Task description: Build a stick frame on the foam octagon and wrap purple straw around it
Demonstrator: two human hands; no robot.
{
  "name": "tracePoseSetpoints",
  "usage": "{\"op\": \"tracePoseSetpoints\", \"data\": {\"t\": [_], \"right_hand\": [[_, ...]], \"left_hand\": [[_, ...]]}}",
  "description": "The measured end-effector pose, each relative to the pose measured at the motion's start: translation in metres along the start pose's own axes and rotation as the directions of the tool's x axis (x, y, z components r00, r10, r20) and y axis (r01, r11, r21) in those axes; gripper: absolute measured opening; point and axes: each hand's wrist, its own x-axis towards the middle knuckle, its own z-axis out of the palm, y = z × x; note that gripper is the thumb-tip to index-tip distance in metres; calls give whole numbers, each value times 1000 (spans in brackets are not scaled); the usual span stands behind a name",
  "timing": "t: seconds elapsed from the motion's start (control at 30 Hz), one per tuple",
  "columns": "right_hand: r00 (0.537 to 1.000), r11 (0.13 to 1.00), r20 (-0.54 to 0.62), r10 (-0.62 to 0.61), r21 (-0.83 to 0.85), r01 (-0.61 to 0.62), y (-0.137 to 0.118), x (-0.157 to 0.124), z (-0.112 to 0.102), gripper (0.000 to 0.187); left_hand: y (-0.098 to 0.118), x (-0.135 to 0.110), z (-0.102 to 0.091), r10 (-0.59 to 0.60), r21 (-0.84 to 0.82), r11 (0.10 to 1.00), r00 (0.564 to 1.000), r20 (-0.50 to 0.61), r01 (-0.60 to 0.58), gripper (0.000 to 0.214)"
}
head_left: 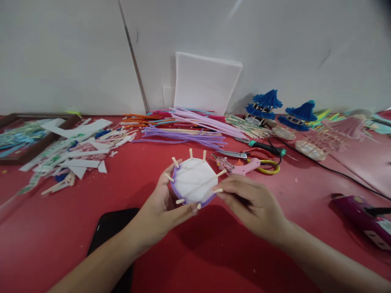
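Note:
My left hand (166,201) grips a white disc-like craft piece (195,179) from its left and lower edge, holding it above the red table. Purple pipe cleaner runs along the piece's side, and several short pale wooden sticks stand up around its rim. My right hand (249,199) pinches one of these wooden sticks (218,191) at the right edge, between thumb and forefinger. Just beyond lie a pink glue gun (244,167) and scissors with red handles (261,153).
Purple pipe cleaners (186,137) lie at the back, before a leaning stack of white sheets (207,83). Blue-roofed model pavilions (264,106) stand back right. Paper scraps (82,156) lie left, a phone (113,224) front left, a purple power strip (362,217) right. A black cord (332,165) crosses the table.

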Motion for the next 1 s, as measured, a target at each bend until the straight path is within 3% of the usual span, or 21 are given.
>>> {"op": "tracePoseSetpoints", "data": {"t": [0.23,0.47,0.63,0.8,0.9,0.93,1.0], "right_hand": [[999,999,-24,-38,-18,37,1,0,2,20],[993,993,-108,56,-99,-67,-5,-2,5,6],[1000,999,-1,17,-46,-17,-10,-5,14,8],[981,993,162,-110,67,101,-13,-8,23,7],[954,988,262,-148,91,129,-10,-2,9,17],[962,992,242,-123,42,116,-6,0,0,20],[996,986,90,16,-165,0,9,4,-19,23]], "left_hand": [[0,-1,-1,-38,-6,999,998,45,38,86],[0,3,3,73,-18,997,991,-114,-76,80],[-2,5,0,153,0,988,961,-230,-157,78],[1,4,3,125,6,992,960,-249,-127,84],[0,5,2,136,20,990,949,-283,-136,82],[-1,5,1,140,21,990,943,-301,-141,80],[-4,6,-2,147,15,988,933,-328,-151,78]]}}
